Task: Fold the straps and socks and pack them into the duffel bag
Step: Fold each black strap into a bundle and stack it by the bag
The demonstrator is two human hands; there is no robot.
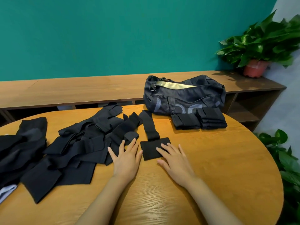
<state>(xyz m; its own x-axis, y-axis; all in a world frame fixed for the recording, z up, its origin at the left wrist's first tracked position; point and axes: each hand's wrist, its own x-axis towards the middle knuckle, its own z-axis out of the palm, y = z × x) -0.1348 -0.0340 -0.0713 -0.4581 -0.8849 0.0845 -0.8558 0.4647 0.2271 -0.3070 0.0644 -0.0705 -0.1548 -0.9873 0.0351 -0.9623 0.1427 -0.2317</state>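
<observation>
Under the right hand [177, 166], fingers [162, 152] flat, the strap [149, 125] runs lengthwise toward the duffel bag [185, 96]; left hand [126, 161] equally flat.

A black strap [149, 150] lies flat mid-table [211, 159], its pad nearest and its band running toward the dark duffel bag [185, 98], which is unzipped and shows pale lining. Two folded stacks [186, 121] sit just before the bag. An unfolded black heap [78, 146] sprawls on the left.

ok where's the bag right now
Head view: the bag sits at the far right of the table, unzipped, right behind the two folded stacks.
</observation>
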